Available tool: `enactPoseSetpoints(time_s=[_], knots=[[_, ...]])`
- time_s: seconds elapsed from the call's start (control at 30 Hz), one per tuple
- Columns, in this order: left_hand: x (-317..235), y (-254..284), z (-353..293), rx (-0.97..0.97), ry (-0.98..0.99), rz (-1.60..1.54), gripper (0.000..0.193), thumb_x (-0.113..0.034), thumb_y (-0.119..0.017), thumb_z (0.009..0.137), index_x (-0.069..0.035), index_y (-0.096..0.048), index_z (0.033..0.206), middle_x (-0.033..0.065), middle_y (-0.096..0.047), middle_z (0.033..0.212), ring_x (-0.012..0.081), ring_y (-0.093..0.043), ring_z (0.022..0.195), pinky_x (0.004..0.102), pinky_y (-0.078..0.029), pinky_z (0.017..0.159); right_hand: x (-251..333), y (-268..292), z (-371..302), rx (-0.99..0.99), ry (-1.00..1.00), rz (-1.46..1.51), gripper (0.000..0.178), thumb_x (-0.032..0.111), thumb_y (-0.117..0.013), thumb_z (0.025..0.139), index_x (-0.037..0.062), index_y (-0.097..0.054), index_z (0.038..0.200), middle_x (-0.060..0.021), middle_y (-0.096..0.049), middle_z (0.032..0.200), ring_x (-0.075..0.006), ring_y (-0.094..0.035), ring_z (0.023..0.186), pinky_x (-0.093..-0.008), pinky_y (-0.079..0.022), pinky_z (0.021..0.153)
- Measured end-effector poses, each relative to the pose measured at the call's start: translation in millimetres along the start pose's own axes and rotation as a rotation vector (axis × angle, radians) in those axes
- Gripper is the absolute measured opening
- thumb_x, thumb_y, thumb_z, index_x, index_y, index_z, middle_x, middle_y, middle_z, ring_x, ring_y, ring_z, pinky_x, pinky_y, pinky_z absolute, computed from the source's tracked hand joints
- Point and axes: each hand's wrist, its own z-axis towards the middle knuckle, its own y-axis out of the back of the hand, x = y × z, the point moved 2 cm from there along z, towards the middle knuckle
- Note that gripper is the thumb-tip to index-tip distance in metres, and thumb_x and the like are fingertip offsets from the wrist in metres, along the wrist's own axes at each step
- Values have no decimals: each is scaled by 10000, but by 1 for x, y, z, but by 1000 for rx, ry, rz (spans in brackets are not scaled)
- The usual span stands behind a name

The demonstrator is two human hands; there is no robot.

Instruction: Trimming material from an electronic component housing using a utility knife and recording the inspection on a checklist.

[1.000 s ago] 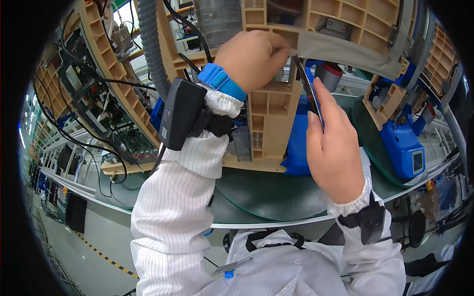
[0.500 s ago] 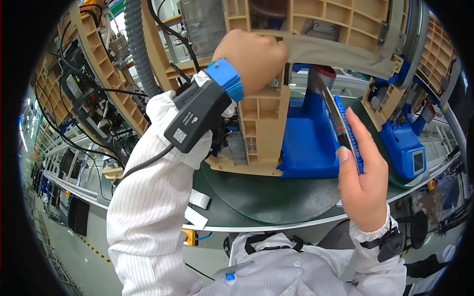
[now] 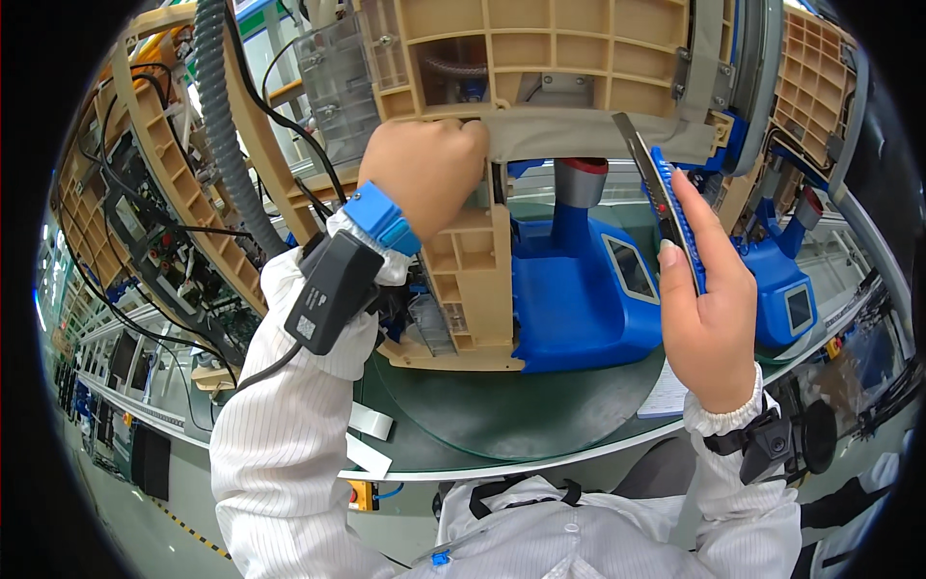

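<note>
My left hand [image 3: 429, 172] is closed in a fist at the left end of a grey-beige strip [image 3: 569, 137], which runs across the lower edge of a tan ribbed housing [image 3: 550, 48]. The fingertips are turned away, but the strip leads straight into the fist. My right hand [image 3: 712, 309] holds a blue-and-black utility knife [image 3: 667, 205], with thumb and forefinger along its handle. Its long blade [image 3: 632, 140] points up and left, and its tip overlaps the strip in the picture; whether they touch I cannot tell.
Below the strip stands a blue machine base [image 3: 579, 304] with a small screen, on a green round plate [image 3: 511, 425]. A similar blue unit [image 3: 776, 299] is at the right. Exposed wiring and a grey corrugated hose [image 3: 227, 125] are at the left. White paper pieces [image 3: 368, 454] lie near the table edge.
The view has shifted, so the housing and blue base sit further left and lower. The knife blade now appears in front of the strip rather than below it. Both hands keep their holds.
</note>
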Motion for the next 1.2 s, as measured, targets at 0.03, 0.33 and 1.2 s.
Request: enactPoseSetpoints(time_s=[0.03,0.33,1.2], knots=[[0,-1,0,-2,-4,-5,126,-202,-706,871,-93,-663,828,115,-687,698,332,-710,664,432,-571,593,1,-2,0,8,-16,17,503,8,-571,991,-35,-536,1491,-250,-688,1300,-359,-699,1156,-377,-516,1012],[-2,-6,3,-32,28,-38,145,-204,-716,866,-92,-654,799,126,-671,669,335,-700,642,436,-561,577,-2,-3,3,24,11,-42,512,-4,-573,989,-24,-532,1499,-251,-691,1257,-378,-699,1105,-383,-529,974],[-27,23,0,-152,158,-160,142,-173,-748,871,-78,-751,977,144,-728,845,348,-720,794,440,-585,682,13,13,16,44,0,-122,539,11,-574,971,-26,-496,1503,-250,-665,1022,-443,-650,884,-485,-536,802]])
